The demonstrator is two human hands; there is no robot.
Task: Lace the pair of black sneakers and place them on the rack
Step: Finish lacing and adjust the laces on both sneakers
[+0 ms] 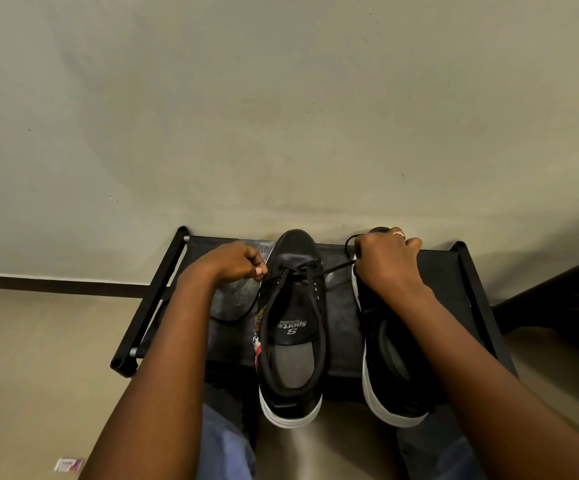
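Black sneakers, two, side by side on top of rack, toes toward wall, heels overhanging near edge. Left sneaker: white sole, tongue folded back, "Sports Running" label showing, lace crossed at lowest eyelets. Right sneaker partly hidden under right forearm. Left hand: fingers curled, pinching one lace end just left of the shoe; slack loops down over the rack cloth. Right hand: fingers clenched on the other lace end, drawn taut rightward over the right sneaker's toe. Small pink-white packet on floor, lower left.
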